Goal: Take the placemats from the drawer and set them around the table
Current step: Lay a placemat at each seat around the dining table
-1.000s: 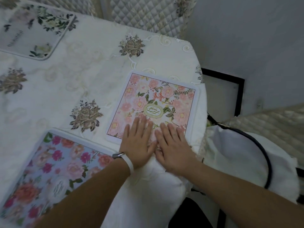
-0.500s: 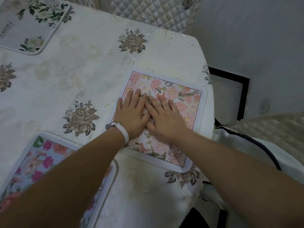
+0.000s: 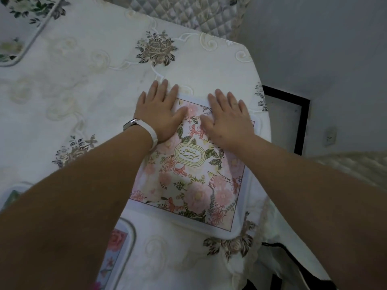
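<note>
A pink floral placemat (image 3: 188, 185) with an oval label lies flat near the right edge of the table (image 3: 94, 91). My left hand (image 3: 161, 109), with a white wristband, rests palm down on its far left corner. On the mat's far right part my right hand (image 3: 228, 120) lies flat, fingers spread. A blue floral placemat (image 3: 115, 248) shows at the bottom left, mostly hidden by my left forearm. A white placemat with green leaves (image 3: 25, 21) lies at the top left corner.
The table wears a white embroidered cloth with grey-brown flower motifs. A quilted chair back (image 3: 188, 13) stands at the far edge. To the right are a grey wall, a black-framed panel (image 3: 293, 118) and white fabric with black trim (image 3: 282, 258).
Both hands have slid from the near edge of the pink placemat to its far edge and moved apart. The view has shifted closer over the mat.
</note>
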